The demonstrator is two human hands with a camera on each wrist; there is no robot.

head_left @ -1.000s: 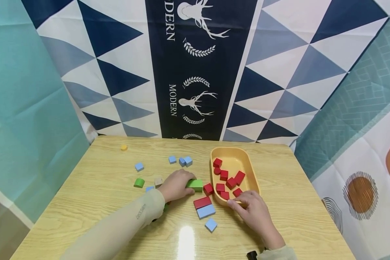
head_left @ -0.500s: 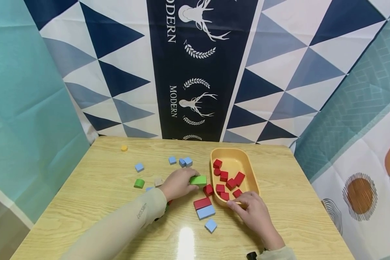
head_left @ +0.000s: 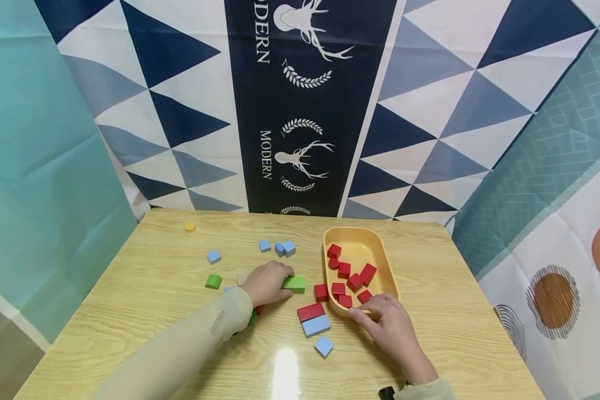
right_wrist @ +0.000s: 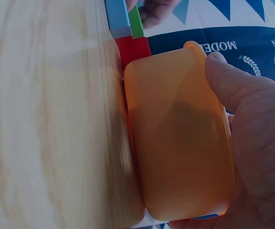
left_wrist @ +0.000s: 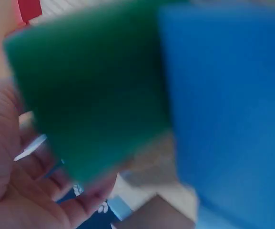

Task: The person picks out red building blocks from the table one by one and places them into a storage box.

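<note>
My left hand [head_left: 266,283] grips a long light-green block [head_left: 294,285] between thumb and fingers, low over the table left of a red cube [head_left: 320,293]. My right hand [head_left: 389,322] pinches the near rim of a yellow-orange plastic tray [head_left: 387,266], thumb on the outer side in the right wrist view. Inside the tray lie several red blocks [head_left: 355,282]. A red bar [head_left: 310,312] and a blue bar [head_left: 316,325] lie side by side nearer me. In the left wrist view, a blurred dark-green block [left_wrist: 94,90] and blue block [left_wrist: 232,105] cover much of the hand.
Blue cubes [head_left: 289,248] stand toward the back, and another blue block [head_left: 324,346] lies in front. Farther left are a green curved block [head_left: 213,281], a blue cube [head_left: 214,256] and a small yellow disc [head_left: 190,227]. Patterned cloths hang behind and beside the table.
The left hand moved right with the green block toward the red cube, then back left with it. The red cube has turned slightly. The right hand and the tray have stayed put.
</note>
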